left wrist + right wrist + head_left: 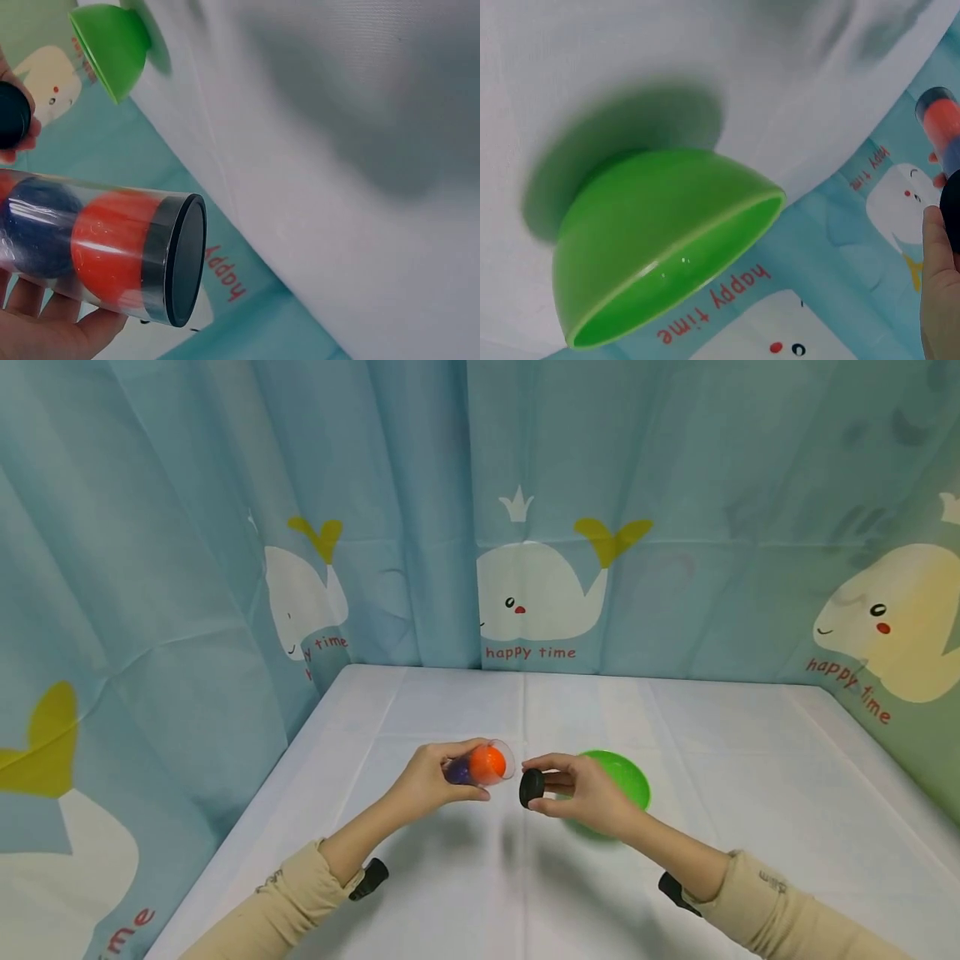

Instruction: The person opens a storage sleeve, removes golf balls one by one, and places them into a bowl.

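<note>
My left hand (429,779) grips a clear plastic tube (154,255) from the side, well above the white table. Inside the tube, a dark blue ball (43,227) sits between orange balls, one of them an orange ball (489,763) at the uncapped mouth. A black base closes the tube's other end. Fingers and thumb of my right hand (588,792) pinch a round black lid (532,788) by its edge. It faces the tube's mouth with a small gap between them. Behind the right hand, a green bowl (660,225) stands upright on the table.
The white cloth-covered table (420,710) spreads under both hands and carries their shadows. A blue curtain (420,510) with whale prints hangs along its back and sides. Black wrist gear (369,878) shows by the left sleeve.
</note>
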